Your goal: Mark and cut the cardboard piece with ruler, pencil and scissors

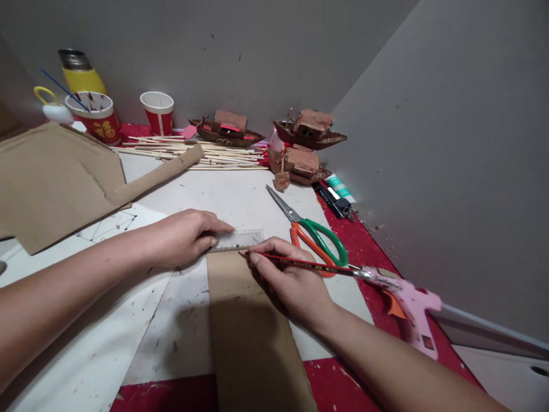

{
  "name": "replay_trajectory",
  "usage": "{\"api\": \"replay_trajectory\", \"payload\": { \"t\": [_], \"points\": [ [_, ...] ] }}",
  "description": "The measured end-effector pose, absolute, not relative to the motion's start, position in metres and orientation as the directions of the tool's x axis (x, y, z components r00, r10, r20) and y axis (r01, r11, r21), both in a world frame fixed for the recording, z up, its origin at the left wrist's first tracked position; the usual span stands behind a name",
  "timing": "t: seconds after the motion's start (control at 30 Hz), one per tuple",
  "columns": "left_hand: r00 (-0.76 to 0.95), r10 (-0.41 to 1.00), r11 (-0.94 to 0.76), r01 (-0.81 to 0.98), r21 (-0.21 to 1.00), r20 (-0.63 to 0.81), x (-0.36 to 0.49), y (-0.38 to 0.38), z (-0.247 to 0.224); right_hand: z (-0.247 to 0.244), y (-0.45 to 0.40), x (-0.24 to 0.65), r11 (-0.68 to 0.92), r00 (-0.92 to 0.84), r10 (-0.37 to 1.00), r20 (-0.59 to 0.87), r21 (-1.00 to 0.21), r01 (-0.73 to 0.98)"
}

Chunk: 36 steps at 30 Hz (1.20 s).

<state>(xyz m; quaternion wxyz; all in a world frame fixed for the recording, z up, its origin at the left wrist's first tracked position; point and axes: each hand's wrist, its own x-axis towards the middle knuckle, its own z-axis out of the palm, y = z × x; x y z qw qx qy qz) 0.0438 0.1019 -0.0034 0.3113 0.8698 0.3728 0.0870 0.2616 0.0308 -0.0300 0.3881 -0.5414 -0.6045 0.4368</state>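
- Right hand (295, 280): thumb and fingers closed together on a dark pencil (309, 264) with red markings; grip near the point, shaft slanting back to the right across the scissors' handles
- Pencil tip: at the near edge of a clear ruler (249, 237), by the far end of a cardboard strip (251, 320); whether it touches the cardboard cannot be told
- Left hand (182, 237): pressed on the left part of the ruler, thumb and forefinger apart, not wrapped around anything
- Ruler: lying crosswise along the far end of the cardboard strip, which runs from there toward the person, between the two forearms
- Scissors (294, 214): just beyond the right hand, blades pointing away, one handle green, one orange
- Glue gun (414, 303): pink, on the red cloth (343, 389) to the right
- Left side: a large piece of cardboard (55, 177) lying partly over paper (114, 226) with drawn lines; a narrow cardboard piece (160, 174) at its right edge
- Far side: a spread of thin wooden sticks (193, 155), with three brown model boats (311, 129) grouped behind and to the right of them
- Back left: two red and white paper cups (103, 129), standing upright; a yellow bottle (83, 80) behind the larger cup, which holds a blue stick (64, 88)
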Motion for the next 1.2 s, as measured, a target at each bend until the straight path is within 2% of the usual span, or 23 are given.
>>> {"api": "replay_trajectory", "payload": {
  "t": [0.2, 0.37, 0.43, 0.53, 0.6, 0.7, 0.83, 1.2],
  "points": [
    [0.717, 0.692, -0.549, 0.596, 0.586, -0.080, 0.043, 0.103, -0.004, -0.029, 0.033, 0.262, 0.096, -0.135, 0.990, 0.046, -0.915, 0.392],
    [0.718, 0.691, -0.541, 0.590, 0.599, -0.084, 0.044, 0.103, -0.003, -0.031, 0.032, 0.262, 0.077, -0.127, 0.991, 0.032, -0.929, 0.363],
    [0.715, 0.694, -0.536, 0.591, 0.603, -0.085, 0.043, 0.103, -0.003, -0.031, 0.031, 0.263, 0.000, -0.097, 0.995, -0.029, -0.960, 0.279],
    [0.715, 0.693, -0.528, 0.591, 0.610, -0.093, 0.042, 0.102, -0.002, -0.029, 0.032, 0.264, -0.117, -0.009, 0.993, -0.118, -0.991, 0.061],
    [0.720, 0.687, -0.528, 0.588, 0.613, -0.098, 0.042, 0.102, -0.001, -0.025, 0.037, 0.267, -0.088, 0.086, 0.992, -0.097, -0.991, -0.098],
    [0.725, 0.681, -0.533, 0.587, 0.609, -0.103, 0.042, 0.102, 0.001, -0.018, 0.046, 0.271, 0.066, 0.263, 0.965, 0.004, -0.971, -0.230],
    [0.725, 0.681, -0.537, 0.593, 0.599, -0.107, 0.041, 0.104, 0.002, -0.017, 0.055, 0.277, 0.138, 0.350, 0.936, 0.046, -0.960, -0.243],
    [0.728, 0.674, -0.533, 0.599, 0.598, -0.127, 0.043, 0.104, 0.005, -0.021, 0.049, 0.274, 0.064, 0.221, 0.975, 0.024, -0.982, -0.176]
  ]
}}
